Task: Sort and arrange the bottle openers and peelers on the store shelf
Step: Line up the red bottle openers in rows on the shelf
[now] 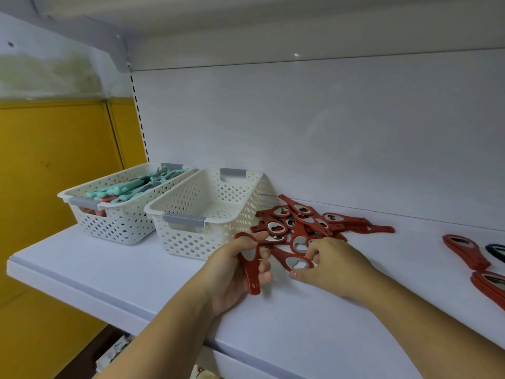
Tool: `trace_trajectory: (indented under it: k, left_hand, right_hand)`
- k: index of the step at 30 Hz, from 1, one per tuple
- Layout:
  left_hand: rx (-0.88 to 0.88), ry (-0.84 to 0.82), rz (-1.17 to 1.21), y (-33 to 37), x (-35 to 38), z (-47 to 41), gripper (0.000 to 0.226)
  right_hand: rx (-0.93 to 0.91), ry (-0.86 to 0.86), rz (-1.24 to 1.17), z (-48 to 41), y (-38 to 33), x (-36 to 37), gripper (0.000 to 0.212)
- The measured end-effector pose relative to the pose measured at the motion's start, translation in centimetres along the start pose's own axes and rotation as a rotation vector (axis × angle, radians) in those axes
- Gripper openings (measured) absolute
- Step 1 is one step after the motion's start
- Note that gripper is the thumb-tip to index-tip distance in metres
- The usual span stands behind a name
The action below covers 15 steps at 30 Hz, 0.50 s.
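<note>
Only the head view here, so everything is placed off the empty basket (pixel 191 242) in the middle of the shelf (pixel 109 272).

Progress-wise I'd call it roughly halfway. The peelers (pixel 123 190), mint and pink ones, all sit in the other basket (pixel 114 228) just left of the empty one, so that half looks sorted. The openers are the part left to do. None are in the empty basket as far as I can see through the holes. A messy pile (pixel 297 222) of red ones lies on the shelf right against its right side.

The left hand (pixel 235 272) is in front of the empty basket's right corner, fingers wrapped around a red opener (pixel 250 265) held upright, head up. It might be more than one stacked, I can't tell. The right hand (pixel 330 262) is just right of it at the pile's near edge, pinching a second opener (pixel 296 262) that lies on the shelf, fingers over the head and thumb under.

Other stuff: well right of the basket there are a few more red strays (pixel 464 251) plus a dark one (pixel 496 251) cut off by the frame edge. Those need collecting too.

Nothing blocks the basket's open top. The only hassle I'd guess at is the pile being tangled, handles crossing each other.
</note>
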<state>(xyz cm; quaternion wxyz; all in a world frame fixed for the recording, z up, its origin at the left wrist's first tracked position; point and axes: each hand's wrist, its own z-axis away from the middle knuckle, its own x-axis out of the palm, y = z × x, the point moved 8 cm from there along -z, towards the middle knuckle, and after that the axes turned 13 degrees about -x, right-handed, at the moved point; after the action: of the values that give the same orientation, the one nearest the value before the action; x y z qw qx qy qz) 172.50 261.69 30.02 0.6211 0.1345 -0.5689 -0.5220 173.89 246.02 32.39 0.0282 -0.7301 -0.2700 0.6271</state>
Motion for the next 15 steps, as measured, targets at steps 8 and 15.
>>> trace_trajectory:
  k: [8,15]
  left_hand:
    - [0.009,0.134,0.046,-0.1,-1.4,-0.6,0.034]
    - [-0.066,0.047,-0.046,-0.5,-0.3,-0.3,0.045]
  right_hand:
    - [0.070,0.305,-0.535,-1.1,1.9,-1.7,0.011]
    - [-0.035,0.086,-1.055,-0.7,-1.0,-0.4,0.015]
